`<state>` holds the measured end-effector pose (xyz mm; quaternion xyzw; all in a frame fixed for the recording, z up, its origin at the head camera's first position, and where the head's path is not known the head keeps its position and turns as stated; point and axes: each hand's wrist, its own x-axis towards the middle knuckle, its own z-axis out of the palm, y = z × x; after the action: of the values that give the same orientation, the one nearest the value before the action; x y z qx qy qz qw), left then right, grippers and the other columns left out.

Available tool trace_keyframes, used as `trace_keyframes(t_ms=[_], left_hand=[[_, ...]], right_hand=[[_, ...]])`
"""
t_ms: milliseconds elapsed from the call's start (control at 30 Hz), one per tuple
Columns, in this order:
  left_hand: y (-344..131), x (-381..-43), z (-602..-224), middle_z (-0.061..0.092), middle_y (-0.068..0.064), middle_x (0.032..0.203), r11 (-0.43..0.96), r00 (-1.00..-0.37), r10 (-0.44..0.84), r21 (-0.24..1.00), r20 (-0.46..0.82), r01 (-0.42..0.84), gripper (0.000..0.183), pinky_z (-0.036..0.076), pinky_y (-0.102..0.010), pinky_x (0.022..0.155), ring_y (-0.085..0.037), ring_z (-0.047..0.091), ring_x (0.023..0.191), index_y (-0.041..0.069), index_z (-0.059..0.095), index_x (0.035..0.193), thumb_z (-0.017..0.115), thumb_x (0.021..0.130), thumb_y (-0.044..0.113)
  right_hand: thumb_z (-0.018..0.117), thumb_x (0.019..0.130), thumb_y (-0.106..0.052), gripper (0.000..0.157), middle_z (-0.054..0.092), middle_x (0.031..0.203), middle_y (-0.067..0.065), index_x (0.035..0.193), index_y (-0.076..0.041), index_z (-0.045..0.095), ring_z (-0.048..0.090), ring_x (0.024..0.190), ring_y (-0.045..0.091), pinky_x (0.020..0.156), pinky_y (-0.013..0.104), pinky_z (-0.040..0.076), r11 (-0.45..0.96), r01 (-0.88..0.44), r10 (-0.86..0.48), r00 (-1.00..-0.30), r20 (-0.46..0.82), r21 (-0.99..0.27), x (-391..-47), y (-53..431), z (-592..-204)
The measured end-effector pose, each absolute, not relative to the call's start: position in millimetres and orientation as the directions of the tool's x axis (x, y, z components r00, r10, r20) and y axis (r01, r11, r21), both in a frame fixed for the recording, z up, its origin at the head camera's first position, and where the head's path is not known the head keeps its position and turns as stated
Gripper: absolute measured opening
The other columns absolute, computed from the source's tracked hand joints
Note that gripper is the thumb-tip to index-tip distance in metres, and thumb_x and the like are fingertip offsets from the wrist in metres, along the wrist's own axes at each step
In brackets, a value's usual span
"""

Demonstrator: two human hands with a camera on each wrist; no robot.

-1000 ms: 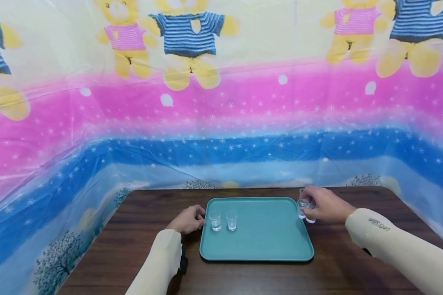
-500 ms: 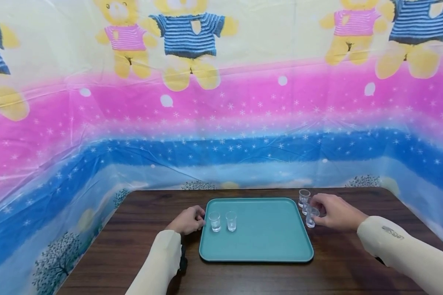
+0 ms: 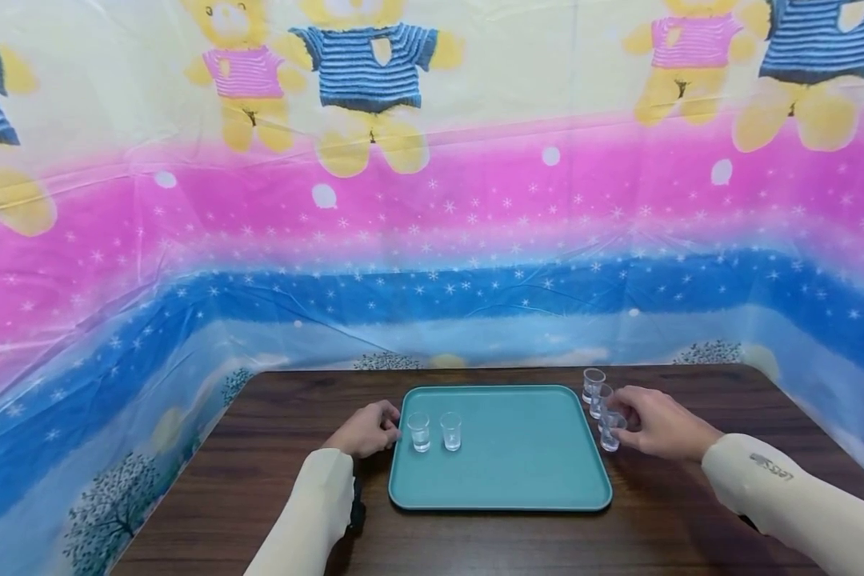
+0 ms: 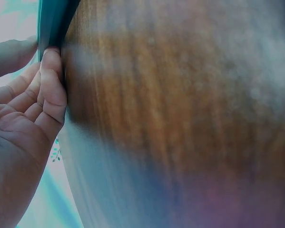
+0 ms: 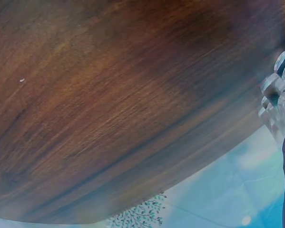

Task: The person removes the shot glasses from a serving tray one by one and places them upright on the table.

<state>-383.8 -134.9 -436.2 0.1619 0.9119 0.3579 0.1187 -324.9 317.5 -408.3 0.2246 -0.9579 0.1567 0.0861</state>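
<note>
While a wood-grain surface [image 3: 518, 546] spans the lower frame, a teal tray [image 3: 526, 456] lies bottom centre, the left hand [image 3: 363, 432] gripping its left rim; lower right, the right hand [image 3: 666, 424] pinches the nearest shot glass [image 3: 609, 442] beside similar glasses [image 3: 592, 389].

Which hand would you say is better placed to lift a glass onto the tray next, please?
Probably the right hand: it pinches a glass just beyond the right edge of the tray, while the left hand holds the tray's opposite edge.
</note>
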Motion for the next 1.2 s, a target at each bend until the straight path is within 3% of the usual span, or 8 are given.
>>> trace_keyframes(t_ms=[433,733,900,1200], left_hand=[[-137,-383,-437,0.053,-0.006,0.076,0.699,-0.922,0.374,0.684,-0.1,0.209,0.026,0.04,-0.031,0.052,-0.018,0.051,0.061,0.002,0.047,0.108,0.054,0.085,0.01],[-138,-385,-440,0.051,-0.006,0.075,0.695,-0.918,0.39,0.678,-0.076,0.239,0.025,0.039,-0.031,0.05,-0.018,0.05,0.061,0.003,0.047,0.108,0.053,0.085,0.01],[-138,-386,-441,0.052,-0.006,0.076,0.695,-0.916,0.393,0.678,-0.08,0.239,0.025,0.039,-0.031,0.051,-0.018,0.05,0.061,0.003,0.047,0.109,0.053,0.086,0.012],[-136,-383,-439,0.053,-0.007,0.074,0.696,-0.916,0.393,0.675,-0.074,0.244,0.024,0.039,-0.032,0.053,-0.019,0.05,0.061,0.003,0.047,0.107,0.052,0.085,0.011]], right_hand=[[0.068,0.073,-0.024,0.035,0.05,0.077,-0.007,0.105,-0.014,0.056,0.048,0.065,0.007,0.057,0.026,0.041,0.868,-0.411,-0.366,-0.909,0.201,-0.28,-325,322,-409],[0.069,0.07,-0.034,0.035,0.051,0.079,-0.006,0.097,-0.016,0.058,0.049,0.067,0.008,0.057,0.027,0.041,0.859,-0.462,-0.391,-0.87,0.3,-0.22,-333,318,-398],[0.067,0.072,-0.038,0.037,0.052,0.082,-0.005,0.1,-0.017,0.056,0.051,0.07,0.01,0.059,0.027,0.042,0.851,-0.465,-0.402,-0.876,0.266,-0.245,-335,307,-389],[0.067,0.072,-0.033,0.034,0.048,0.082,-0.009,0.101,-0.017,0.056,0.05,0.072,0.011,0.059,0.028,0.04,0.853,-0.466,-0.409,-0.877,0.251,-0.235,-340,290,-389]])
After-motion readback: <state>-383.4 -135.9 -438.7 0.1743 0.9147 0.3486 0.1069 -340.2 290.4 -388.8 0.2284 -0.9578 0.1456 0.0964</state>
